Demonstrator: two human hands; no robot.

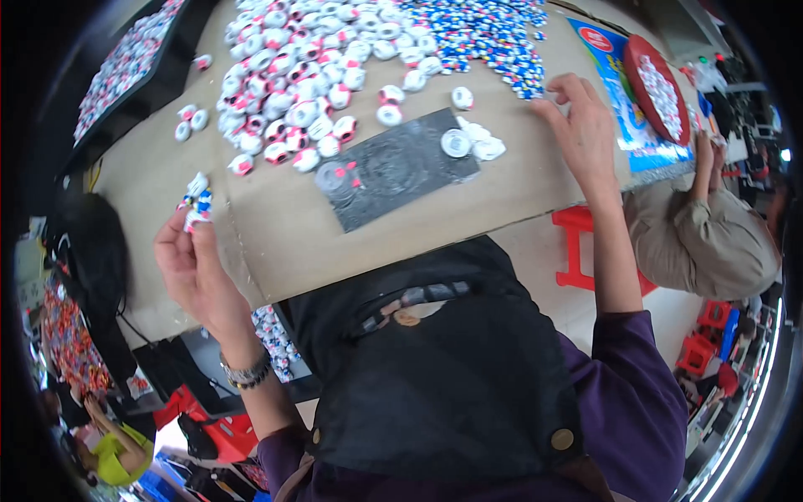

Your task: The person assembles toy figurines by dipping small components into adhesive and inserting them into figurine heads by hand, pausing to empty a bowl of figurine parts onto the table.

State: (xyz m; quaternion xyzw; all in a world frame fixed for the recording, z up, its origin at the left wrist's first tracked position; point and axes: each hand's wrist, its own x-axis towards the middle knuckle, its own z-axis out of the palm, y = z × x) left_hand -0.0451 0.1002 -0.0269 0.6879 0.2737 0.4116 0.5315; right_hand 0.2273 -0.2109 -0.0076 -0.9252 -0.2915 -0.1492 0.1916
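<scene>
My left hand (188, 268), near the table's left side, pinches a small toy figure (195, 203) with white, blue and pink parts between thumb and fingers. Over on the right, my right hand (581, 130) reaches to the edge of a heap of small blue, white and yellow pieces (485, 42). Its thumb and forefinger stand apart, with nothing visible between them. A big heap of rounded white-and-pink pieces (293, 75) spreads left of the blue heap. Between my hands lies a dark flat plate (401, 167) with a few pink bits and a round clear-white lid (456, 143) on it.
Crumpled white material (483, 140) touches the plate's right end. A red oval tray (636, 75) of white pieces sits on a blue printed sheet (615, 67). A black bin (180, 75) stands at far left. A red stool (577, 247) and a seated person (698, 226) are at right.
</scene>
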